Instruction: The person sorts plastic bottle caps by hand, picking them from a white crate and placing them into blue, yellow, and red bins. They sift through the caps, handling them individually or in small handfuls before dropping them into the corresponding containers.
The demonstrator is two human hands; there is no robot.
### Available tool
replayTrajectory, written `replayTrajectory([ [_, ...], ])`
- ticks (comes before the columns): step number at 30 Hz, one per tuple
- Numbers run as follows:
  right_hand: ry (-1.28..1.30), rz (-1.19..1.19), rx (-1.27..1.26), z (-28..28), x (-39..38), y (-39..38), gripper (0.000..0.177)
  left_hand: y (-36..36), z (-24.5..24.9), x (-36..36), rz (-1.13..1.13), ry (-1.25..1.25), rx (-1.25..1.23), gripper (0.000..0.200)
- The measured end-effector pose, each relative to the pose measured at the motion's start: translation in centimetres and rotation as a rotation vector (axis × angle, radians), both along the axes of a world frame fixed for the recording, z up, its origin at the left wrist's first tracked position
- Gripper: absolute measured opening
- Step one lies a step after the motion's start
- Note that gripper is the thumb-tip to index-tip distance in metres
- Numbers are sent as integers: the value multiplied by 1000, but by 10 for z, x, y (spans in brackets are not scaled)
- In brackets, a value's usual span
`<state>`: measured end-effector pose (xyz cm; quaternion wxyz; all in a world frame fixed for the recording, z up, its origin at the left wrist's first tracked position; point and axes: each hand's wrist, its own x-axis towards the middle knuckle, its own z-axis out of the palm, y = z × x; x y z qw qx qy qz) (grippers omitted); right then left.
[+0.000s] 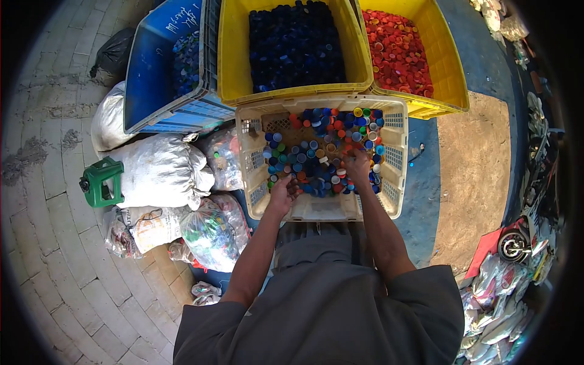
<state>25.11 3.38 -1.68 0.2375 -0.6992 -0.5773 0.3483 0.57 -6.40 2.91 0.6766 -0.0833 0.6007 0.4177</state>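
Note:
Loose plastic bottle caps (313, 152) in blue, red, white, green and yellow lie across a cream slatted crate (243, 152) in front of my body. At the crate's near left, my left hand (284, 194) is beside blue and orange caps, its fingers loosely curved and apart, with no cap plainly held. My right hand (359, 166) reaches into the caps on the right side. Its fingers are bent together and point down and inward, near red and white caps. What lies under those fingertips is hidden.
Beyond the crate stand a yellow bin (228, 67) of dark blue caps, another yellow bin (447, 61) of red caps and a blue crate (146, 73) of mixed caps. White sacks (158, 170), a green jerrycan (102, 182) and a clear cap bag (210, 234) lie left.

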Motion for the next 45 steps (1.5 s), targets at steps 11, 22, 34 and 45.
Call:
replayTrajectory([
  [11,874,-304,-361,59,17,-30,29,114,-31,-7,-464,880,261,40],
  [22,1340,-588,-463,76,29,-93,10,159,-72,-4,-842,1460,618,45],
  [34,1329,-586,-439,74,19,-88,4,156,-59,-8,-729,1274,573,45],
  [45,424,-178,-276,49,-22,-33,24,101,-6,-14,-142,387,373,35],
])
